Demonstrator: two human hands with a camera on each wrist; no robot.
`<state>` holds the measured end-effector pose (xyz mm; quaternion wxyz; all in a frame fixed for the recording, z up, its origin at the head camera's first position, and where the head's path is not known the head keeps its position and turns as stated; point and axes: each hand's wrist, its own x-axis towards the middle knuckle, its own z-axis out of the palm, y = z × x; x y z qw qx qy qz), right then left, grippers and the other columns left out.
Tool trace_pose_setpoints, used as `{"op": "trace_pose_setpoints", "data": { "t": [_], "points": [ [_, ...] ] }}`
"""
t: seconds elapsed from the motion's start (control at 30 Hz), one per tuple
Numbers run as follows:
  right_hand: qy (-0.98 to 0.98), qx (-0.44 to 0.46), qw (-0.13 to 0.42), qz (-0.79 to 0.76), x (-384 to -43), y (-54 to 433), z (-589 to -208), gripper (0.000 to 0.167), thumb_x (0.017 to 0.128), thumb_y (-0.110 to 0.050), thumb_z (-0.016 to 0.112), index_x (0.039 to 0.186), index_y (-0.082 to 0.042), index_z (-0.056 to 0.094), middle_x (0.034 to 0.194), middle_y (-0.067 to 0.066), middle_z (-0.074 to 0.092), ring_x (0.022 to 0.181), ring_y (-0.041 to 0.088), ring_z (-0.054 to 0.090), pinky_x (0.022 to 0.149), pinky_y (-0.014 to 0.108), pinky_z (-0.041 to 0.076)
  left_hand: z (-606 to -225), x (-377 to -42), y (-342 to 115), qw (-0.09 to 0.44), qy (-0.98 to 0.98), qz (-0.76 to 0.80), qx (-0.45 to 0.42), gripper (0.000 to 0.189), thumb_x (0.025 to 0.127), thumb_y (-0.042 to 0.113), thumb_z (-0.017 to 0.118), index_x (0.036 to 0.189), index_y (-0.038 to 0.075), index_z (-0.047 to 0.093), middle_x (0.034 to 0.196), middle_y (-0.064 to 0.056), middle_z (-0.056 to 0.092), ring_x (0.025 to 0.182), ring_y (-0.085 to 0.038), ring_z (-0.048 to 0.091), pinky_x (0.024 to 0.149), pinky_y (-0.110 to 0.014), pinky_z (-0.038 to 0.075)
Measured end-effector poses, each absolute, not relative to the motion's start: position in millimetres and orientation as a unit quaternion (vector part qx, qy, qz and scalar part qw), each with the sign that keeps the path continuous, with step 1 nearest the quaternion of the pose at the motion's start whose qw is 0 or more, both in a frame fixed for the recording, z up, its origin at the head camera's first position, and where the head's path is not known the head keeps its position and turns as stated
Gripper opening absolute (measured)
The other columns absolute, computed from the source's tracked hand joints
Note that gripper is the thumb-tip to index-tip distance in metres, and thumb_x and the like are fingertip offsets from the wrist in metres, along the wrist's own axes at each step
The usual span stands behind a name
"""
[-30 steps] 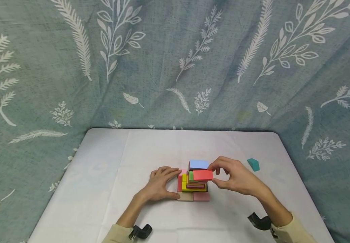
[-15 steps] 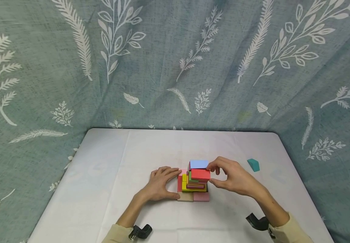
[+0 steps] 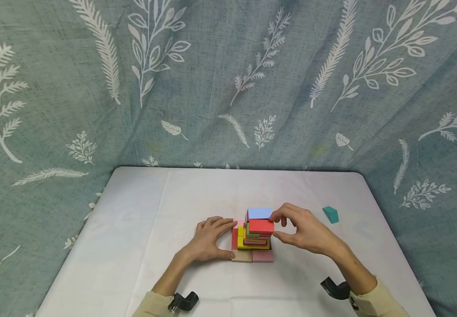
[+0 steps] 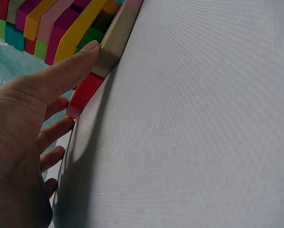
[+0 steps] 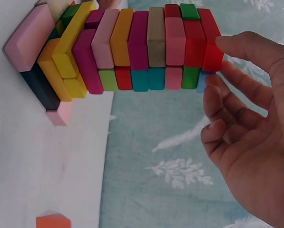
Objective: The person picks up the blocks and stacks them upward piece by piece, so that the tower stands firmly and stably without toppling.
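Note:
In the head view, a tall stack of coloured wooden blocks (image 5: 144,40) stands mid-table. My right hand (image 3: 307,229) pinches a red block (image 3: 261,226) at its top between thumb and forefinger. Behind the red block lies a light blue block (image 3: 259,213). My left hand (image 3: 211,240) is spread beside the base. Its thumb touches a beige block (image 4: 112,50) and its forefinger reaches a pink block (image 3: 238,224) at the back. A red base block (image 4: 86,90) sits between them. In the right wrist view, the red block lies flush on the stack.
A teal block (image 3: 330,215) lies apart on the white table (image 3: 165,189), right of the stack. An orange block (image 5: 53,221) shows low in the right wrist view. Leaf-patterned cloth (image 3: 228,88) hangs behind and beside the table. Black wrist mounts (image 3: 186,301) sit below the hands.
My right hand has moved slightly left with the red block, which now lines up with the stack instead of overhanging its right side. The left hand has stayed in place.

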<state>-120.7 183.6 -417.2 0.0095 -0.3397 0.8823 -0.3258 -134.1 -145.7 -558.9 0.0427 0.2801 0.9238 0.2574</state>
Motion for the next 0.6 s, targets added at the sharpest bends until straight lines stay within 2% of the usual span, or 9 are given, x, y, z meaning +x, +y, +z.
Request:
{"op": "trace_pose_setpoints", "data": {
  "t": [0.1, 0.23, 0.4, 0.6],
  "points": [
    [0.877, -0.334, 0.004, -0.344, -124, 192, -416, 0.036, 0.086, -0.026, 0.082, 0.116, -0.031, 0.063, 0.103, -0.019, 0.059, 0.086, 0.007, 0.054, 0.070, 0.025, 0.047, -559, -134, -146, 0.043, 0.925, 0.255, 0.280, 0.097, 0.072, 0.071, 0.076, 0.153, 0.030, 0.044, 0.154, 0.007, 0.045, 0.141, -0.024, 0.033, 0.105, -0.057, 0.026],
    [0.882, -0.288, -0.002, -0.373, -138, 221, -421, 0.031, 0.089, -0.027, 0.078, 0.116, -0.030, 0.064, 0.102, -0.011, 0.063, 0.083, 0.012, 0.056, 0.068, 0.028, 0.046, -558, -134, -146, 0.046, 0.924, 0.255, 0.280, 0.097, 0.072, 0.071, 0.075, 0.153, 0.030, 0.044, 0.154, 0.008, 0.045, 0.142, -0.024, 0.033, 0.105, -0.058, 0.025],
    [0.916, -0.182, 0.026, -0.357, -161, 266, -448, 0.030, 0.090, -0.026, 0.078, 0.117, -0.021, 0.066, 0.106, 0.000, 0.066, 0.086, 0.017, 0.058, 0.069, 0.029, 0.046, -558, -134, -146, 0.051, 0.925, 0.254, 0.279, 0.097, 0.072, 0.072, 0.075, 0.154, 0.030, 0.043, 0.155, 0.008, 0.044, 0.143, -0.024, 0.032, 0.106, -0.058, 0.025],
    [0.927, -0.120, 0.077, -0.347, -174, 292, -491, 0.044, 0.089, -0.029, 0.078, 0.123, -0.005, 0.064, 0.107, 0.012, 0.065, 0.088, 0.021, 0.057, 0.069, 0.032, 0.048, -558, -133, -147, 0.048, 0.925, 0.254, 0.279, 0.098, 0.072, 0.072, 0.075, 0.154, 0.030, 0.043, 0.155, 0.008, 0.044, 0.142, -0.024, 0.032, 0.106, -0.057, 0.025]
  ]
}}
